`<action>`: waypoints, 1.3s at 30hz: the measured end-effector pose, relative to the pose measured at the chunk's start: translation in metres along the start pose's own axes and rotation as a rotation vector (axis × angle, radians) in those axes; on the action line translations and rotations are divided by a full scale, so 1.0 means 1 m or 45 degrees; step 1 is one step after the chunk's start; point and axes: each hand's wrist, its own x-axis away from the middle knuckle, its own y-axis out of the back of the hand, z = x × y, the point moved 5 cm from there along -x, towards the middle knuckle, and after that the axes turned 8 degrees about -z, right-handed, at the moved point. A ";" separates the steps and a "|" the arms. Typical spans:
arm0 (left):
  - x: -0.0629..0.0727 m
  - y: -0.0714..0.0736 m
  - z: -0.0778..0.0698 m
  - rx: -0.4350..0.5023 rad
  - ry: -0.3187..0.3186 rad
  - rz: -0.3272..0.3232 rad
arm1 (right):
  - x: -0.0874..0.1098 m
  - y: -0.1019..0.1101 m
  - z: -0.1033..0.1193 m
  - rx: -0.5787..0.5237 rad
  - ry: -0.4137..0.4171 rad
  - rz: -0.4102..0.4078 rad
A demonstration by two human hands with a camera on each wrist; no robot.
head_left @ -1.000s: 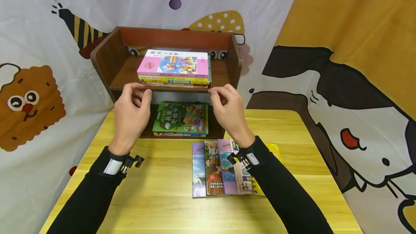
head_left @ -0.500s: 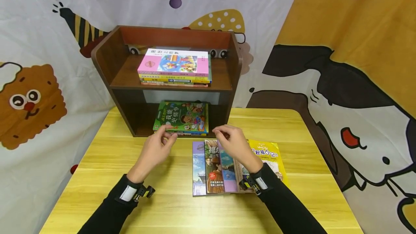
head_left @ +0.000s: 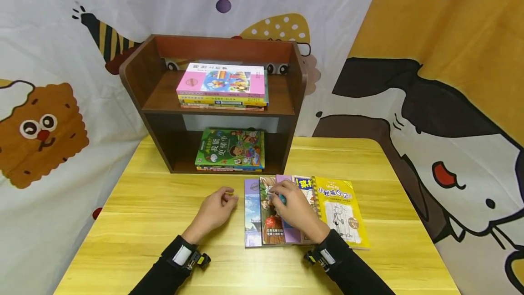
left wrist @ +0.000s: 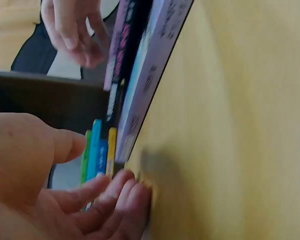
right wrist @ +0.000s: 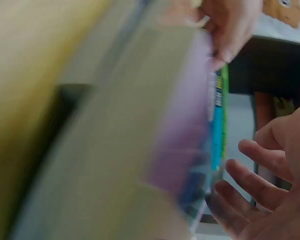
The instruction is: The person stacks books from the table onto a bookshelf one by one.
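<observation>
My right hand (head_left: 296, 206) hovers over a row of overlapping books, its fingers loosely bent with nothing held. Under it lie a brown-covered book (head_left: 272, 229) and a second lilac book, partly hidden. A lilac book with a blue sky picture (head_left: 253, 222) forms the row's left end; a yellow comic book (head_left: 341, 213) forms the right end. Just left of the row, my left hand (head_left: 214, 211) is low over the table, fingers relaxed and holding nothing. In the left wrist view, its fingers (left wrist: 125, 200) are near the book spines but appear apart from them.
A brown two-tier bookshelf (head_left: 163, 99) stands at the back of the wooden table (head_left: 155, 222). Its upper tier bears a stack topped by a pink book (head_left: 223, 79); its lower tier bears a stack topped by a green book (head_left: 231, 148). Printed cloth hangs behind.
Both hands have come down from the upper shelf's front edge toward me. The left hand is now beside the book row, the right hand above it. The books stay where they were.
</observation>
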 end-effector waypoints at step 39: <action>-0.011 -0.036 -0.028 0.095 0.109 0.164 | 0.019 -0.027 -0.012 0.150 0.089 0.229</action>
